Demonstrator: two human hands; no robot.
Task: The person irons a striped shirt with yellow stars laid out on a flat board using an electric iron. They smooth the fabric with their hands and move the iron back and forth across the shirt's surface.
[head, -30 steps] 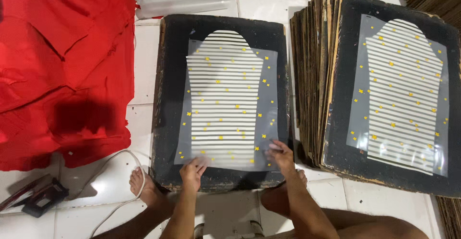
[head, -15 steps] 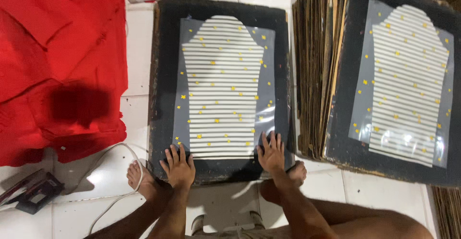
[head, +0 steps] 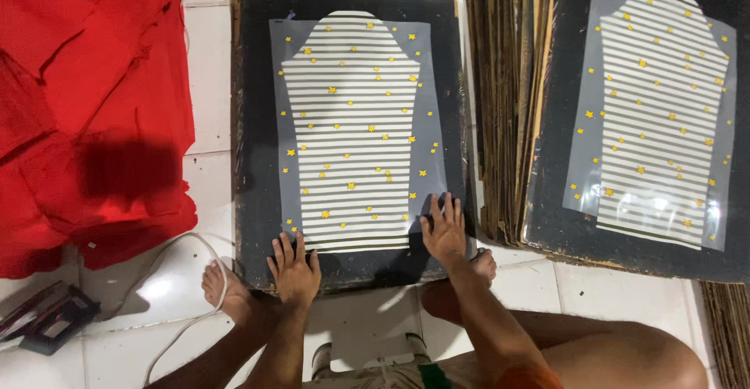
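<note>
A dark board [head: 254,123] lies on the white tiled floor in front of me. On it rests a clear film sheet [head: 353,127] printed with a white striped shape and small yellow stars. My left hand [head: 294,268] lies flat, fingers spread, on the board's near edge just below the sheet's bottom left corner. My right hand [head: 444,230] presses flat on the sheet's bottom right corner. Neither hand holds anything.
A tall stack of boards [head: 508,108] stands to the right, topped by a dark board with a second printed film [head: 652,115]. Red cloth [head: 86,100] is piled at the left. A white cable [head: 183,280] and a dark tool [head: 47,319] lie at the lower left. My bare feet rest by the board.
Both hands have slid down and flattened with fingers spread on the sheet's lower corners. The view has shifted closer to the board.
</note>
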